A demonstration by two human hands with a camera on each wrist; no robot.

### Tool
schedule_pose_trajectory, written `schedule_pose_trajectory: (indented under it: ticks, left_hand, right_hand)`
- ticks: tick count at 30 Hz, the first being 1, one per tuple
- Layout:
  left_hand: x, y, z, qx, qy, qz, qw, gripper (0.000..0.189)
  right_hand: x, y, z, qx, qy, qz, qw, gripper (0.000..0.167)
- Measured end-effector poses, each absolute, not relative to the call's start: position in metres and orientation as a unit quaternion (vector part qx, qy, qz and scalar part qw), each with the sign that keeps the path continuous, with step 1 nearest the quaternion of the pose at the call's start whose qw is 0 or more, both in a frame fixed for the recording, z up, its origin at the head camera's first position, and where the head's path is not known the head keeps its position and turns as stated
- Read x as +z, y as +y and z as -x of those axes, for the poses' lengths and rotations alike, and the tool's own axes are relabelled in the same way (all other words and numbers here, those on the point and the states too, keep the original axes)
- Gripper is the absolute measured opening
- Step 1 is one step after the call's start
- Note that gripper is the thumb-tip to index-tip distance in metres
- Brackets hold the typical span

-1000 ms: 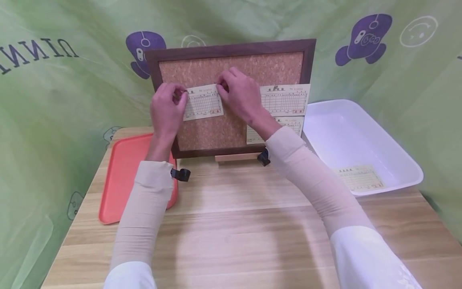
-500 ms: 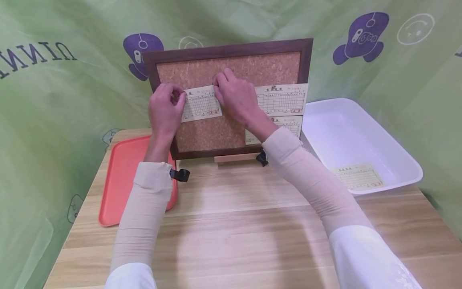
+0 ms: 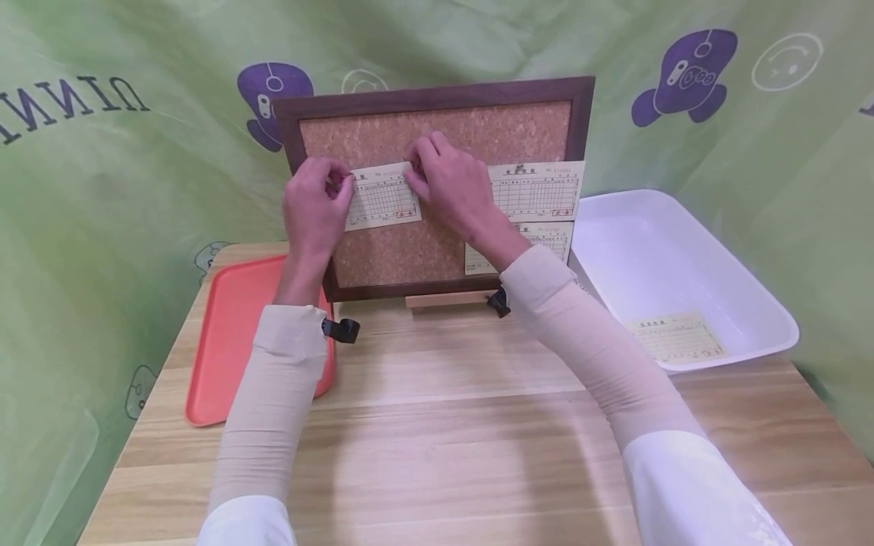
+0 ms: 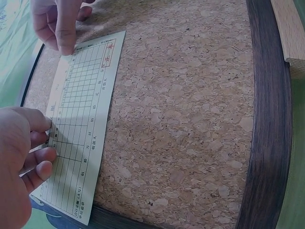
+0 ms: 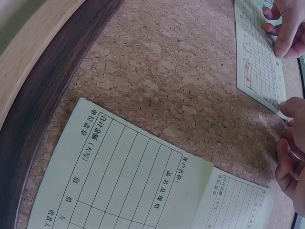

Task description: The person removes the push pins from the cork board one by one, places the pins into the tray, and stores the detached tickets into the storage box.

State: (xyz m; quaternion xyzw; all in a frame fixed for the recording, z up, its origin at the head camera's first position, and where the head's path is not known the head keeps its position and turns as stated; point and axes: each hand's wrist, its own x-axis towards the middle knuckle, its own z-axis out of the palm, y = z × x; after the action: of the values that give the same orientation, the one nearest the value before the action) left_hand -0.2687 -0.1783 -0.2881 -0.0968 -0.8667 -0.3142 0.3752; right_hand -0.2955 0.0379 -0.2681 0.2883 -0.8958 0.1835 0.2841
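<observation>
A paper receipt slip (image 3: 382, 199) with a printed grid and a red stamp lies against the upright cork board (image 3: 403, 258), slightly tilted. My left hand (image 3: 317, 201) has thumb and curled fingers at its upper edge, near the heading. A small dark spot shows by those fingertips; what it is I cannot tell. My right hand (image 3: 454, 182) pinches the slip's upper right corner, with the thumb (image 4: 66, 43) on it in the left wrist view. Two more slips hang at the board's right: an upper one (image 3: 536, 189) and a lower one (image 5: 128, 167), slightly overlapping.
A red tray (image 3: 228, 334) lies left of the board, partly behind the left arm. At the right, a white basin (image 3: 649, 227) holds another slip (image 3: 679, 337). The board leans on a wooden stand (image 3: 451, 299) on the wooden table (image 3: 437, 425).
Both hands stay at the same slip. My right hand's fingers shift slightly at the corner. The whole head view sways a little; the other slips stay in place.
</observation>
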Motion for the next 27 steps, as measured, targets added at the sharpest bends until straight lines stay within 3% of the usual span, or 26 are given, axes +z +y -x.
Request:
schedule_pose_trajectory:
  ticks: [27]
  left_hand:
    - [-0.2884, -0.1804, 0.2682, -0.319, -0.867, 0.096, 0.371, 0.011]
  right_hand:
    - [-0.2637, 0.0296, 0.2927, 0.169, -0.898, -0.269, 0.305, 0.02]
